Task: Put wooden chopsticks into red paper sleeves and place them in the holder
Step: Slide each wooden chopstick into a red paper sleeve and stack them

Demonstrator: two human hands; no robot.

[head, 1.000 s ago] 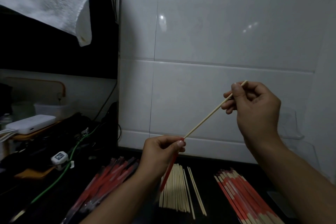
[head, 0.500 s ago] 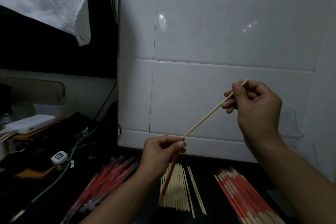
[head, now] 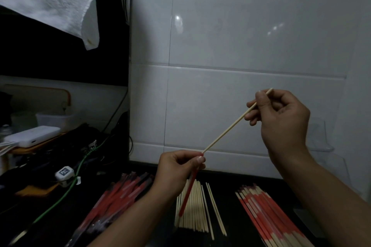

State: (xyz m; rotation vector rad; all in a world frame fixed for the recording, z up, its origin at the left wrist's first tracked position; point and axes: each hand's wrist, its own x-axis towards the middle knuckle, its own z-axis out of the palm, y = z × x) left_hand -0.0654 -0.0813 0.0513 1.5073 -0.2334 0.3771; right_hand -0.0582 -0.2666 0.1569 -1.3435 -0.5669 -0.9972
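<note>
Head view, left hand (head: pixel 178 168): pinches the red sleeve (head: pixel 187 194) at its mouth, sleeve hanging below the fist.
Chopstick (head: pixel 230 126): light, stiff, thin; tip at the mouth, slanting up to the right.
Right hand (head: pixel 281 118): pinches its top end; a grip nearer the sleeve would likely steady it.
Change: almost none; chopstick barely deeper.

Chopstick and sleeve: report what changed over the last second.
Almost nothing moved. The left hand still pinches the red sleeve at its mouth, the right hand still holds the chopstick by its upper end, tip at the sleeve opening. The piles on the counter lie as before.
</note>
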